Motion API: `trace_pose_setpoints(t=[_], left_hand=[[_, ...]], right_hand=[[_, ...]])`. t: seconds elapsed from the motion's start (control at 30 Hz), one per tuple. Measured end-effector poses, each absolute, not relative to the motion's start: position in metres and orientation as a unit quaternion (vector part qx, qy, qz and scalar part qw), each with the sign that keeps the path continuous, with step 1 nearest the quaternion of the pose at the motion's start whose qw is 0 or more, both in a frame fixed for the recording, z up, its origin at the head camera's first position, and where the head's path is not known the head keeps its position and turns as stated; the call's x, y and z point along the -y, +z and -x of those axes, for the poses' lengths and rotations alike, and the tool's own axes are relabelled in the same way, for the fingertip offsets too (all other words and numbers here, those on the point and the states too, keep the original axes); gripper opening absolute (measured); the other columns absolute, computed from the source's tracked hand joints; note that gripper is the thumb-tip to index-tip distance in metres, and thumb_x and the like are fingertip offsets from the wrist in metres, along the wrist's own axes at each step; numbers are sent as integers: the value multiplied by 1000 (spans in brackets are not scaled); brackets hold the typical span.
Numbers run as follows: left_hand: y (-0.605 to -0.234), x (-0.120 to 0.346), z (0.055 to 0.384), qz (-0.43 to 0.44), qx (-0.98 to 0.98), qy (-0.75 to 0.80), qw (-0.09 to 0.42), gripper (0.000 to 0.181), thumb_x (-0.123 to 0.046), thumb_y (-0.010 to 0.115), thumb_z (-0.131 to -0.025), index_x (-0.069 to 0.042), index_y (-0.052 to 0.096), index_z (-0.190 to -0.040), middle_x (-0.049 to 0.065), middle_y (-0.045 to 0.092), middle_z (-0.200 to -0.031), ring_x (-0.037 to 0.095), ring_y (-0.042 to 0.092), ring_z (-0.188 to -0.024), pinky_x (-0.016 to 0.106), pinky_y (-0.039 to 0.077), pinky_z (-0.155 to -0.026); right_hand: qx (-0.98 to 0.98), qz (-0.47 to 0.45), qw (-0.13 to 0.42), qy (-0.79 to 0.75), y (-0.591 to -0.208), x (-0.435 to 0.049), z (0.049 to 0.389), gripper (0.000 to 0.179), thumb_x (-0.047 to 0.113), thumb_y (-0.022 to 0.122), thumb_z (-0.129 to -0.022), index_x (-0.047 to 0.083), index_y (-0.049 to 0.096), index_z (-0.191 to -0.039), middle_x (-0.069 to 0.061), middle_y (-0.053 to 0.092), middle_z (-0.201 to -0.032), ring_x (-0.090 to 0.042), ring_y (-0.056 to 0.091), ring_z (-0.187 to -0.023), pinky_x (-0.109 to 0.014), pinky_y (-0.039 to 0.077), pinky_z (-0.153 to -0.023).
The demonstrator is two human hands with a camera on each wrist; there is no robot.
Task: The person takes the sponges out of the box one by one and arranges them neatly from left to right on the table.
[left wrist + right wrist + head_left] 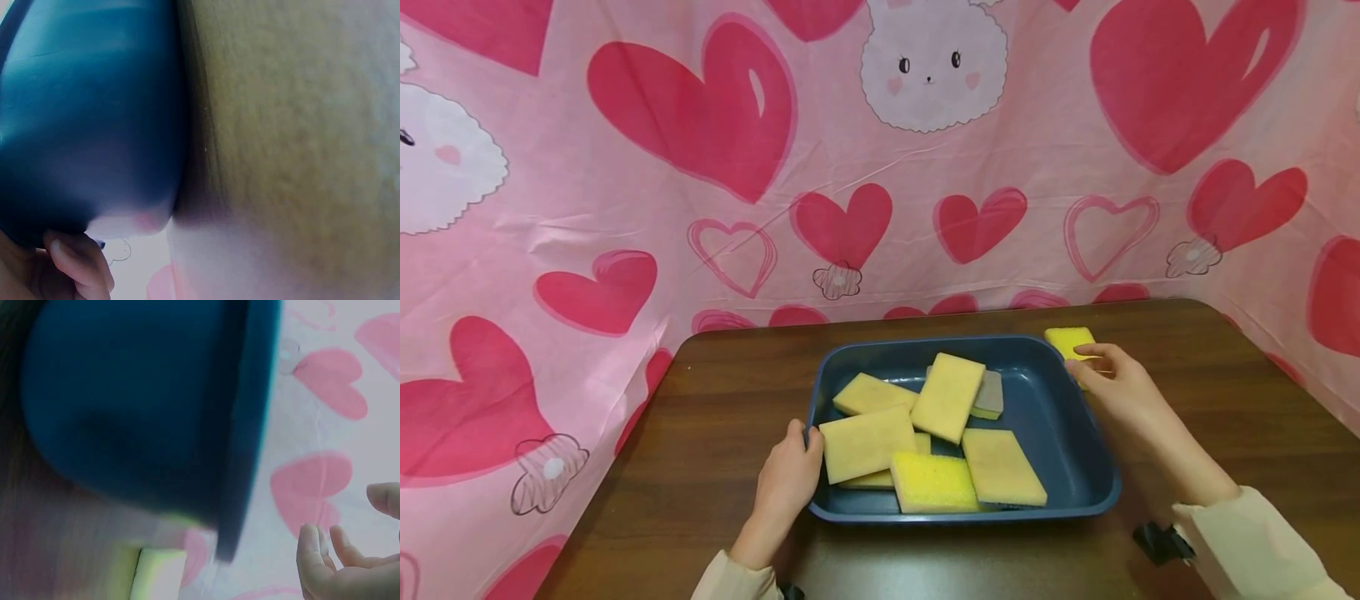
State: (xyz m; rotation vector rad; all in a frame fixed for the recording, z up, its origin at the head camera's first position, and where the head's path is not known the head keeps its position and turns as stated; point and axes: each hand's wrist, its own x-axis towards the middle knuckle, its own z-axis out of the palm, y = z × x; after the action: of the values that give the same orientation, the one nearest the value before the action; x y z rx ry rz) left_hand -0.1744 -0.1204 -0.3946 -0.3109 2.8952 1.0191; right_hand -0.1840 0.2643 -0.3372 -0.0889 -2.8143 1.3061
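A dark blue rectangular tray [1048, 417] stands on the table, with several sponges in it. My left hand [790, 473] grips its left rim, thumb over the edge; in the left wrist view, curled fingers [78, 262] show beside the tray wall. Beyond the tray's back right corner lies a yellow sponge [1067, 337], partly hidden by my right hand [1123, 390]. That hand hovers close over it, thumb and fingers apart. The right wrist view shows nothing between those fingers [309, 550], with a sponge [159, 575] low on the table beside the tray.
Inside the tray, pale sponges [951, 397] overlap toward the left and middle, with a bright yellow one [934, 482] at the front and a grey-topped one [990, 392] behind. A pink heart-patterned cloth [760, 158] hangs behind the brown wooden table [722, 400].
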Motion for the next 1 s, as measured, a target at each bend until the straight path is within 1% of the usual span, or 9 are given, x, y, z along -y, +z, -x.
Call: trace_pose_setpoints(t=[0.1, 0.2, 0.27, 0.37, 0.47, 0.6, 0.8, 1.0], left_hand=[[-395, 120, 174, 100, -938, 331, 28, 30, -31, 35, -99, -4, 46, -93, 8, 42, -64, 21, 46, -57, 29, 33, -51], [-395, 120, 174, 99, -938, 330, 26, 30, -31, 35, -99, -4, 46, -92, 8, 41, -64, 21, 46, -57, 29, 33, -51], [-395, 121, 174, 99, -938, 330, 25, 30, -31, 35, -99, -4, 46, -92, 8, 41, -64, 21, 45, -57, 30, 32, -51], [-394, 120, 174, 99, -938, 330, 26, 30, -32, 35, -99, -4, 46, -93, 7, 40, -64, 21, 45, -57, 30, 32, -51], [-394, 120, 174, 98, -938, 331, 26, 30, -32, 34, -99, -4, 46, -93, 7, 40, -63, 21, 45, -56, 30, 32, -51], [-393, 121, 174, 99, -938, 332, 27, 31, -32, 35, -99, -4, 46, -92, 7, 40, -63, 21, 45, -56, 30, 32, -51], [-394, 121, 174, 99, -937, 333, 30, 31, -32, 34, -99, -4, 46, -93, 7, 40, -64, 21, 45, -57, 29, 33, -51], [-394, 121, 175, 100, -937, 333, 32, 32, -32, 34, -98, -4, 47, -94, 8, 41, -65, 20, 45, -57, 29, 33, -51]], right_hand=[[906, 11, 2, 422, -337, -256, 179, 52, 30, 48, -98, -7, 41, -133, -34, 50, -124, -48, 52, -114, -50, 50, -88], [908, -9, -16, 418, -339, -250, 175, 50, 29, 50, -98, -7, 42, -132, -32, 52, -122, -47, 53, -112, -53, 49, -89], [907, -16, -28, 420, -341, -247, 172, 51, 28, 51, -97, -8, 41, -132, -30, 54, -120, -43, 55, -109, -51, 50, -89], [906, -22, -42, 421, -344, -243, 168, 53, 28, 53, -96, -9, 39, -132, -28, 58, -115, -35, 58, -104, -47, 51, -88], [908, -27, -61, 414, -347, -241, 165, 55, 29, 55, -96, -10, 38, -132, -25, 59, -114, -31, 59, -102, -45, 51, -87], [910, -36, -90, 404, -352, -238, 161, 57, 30, 57, -95, -9, 39, -132, -21, 59, -112, -27, 59, -101, -43, 52, -84], [906, -54, -120, 401, -360, -232, 157, 58, 29, 60, -92, -9, 39, -131, -13, 60, -104, -22, 58, -96, -36, 51, -78], [902, -64, -151, 400, -367, -228, 154, 58, 29, 62, -90, -12, 43, -127, -11, 58, -102, -22, 57, -95, -34, 49, -76]])
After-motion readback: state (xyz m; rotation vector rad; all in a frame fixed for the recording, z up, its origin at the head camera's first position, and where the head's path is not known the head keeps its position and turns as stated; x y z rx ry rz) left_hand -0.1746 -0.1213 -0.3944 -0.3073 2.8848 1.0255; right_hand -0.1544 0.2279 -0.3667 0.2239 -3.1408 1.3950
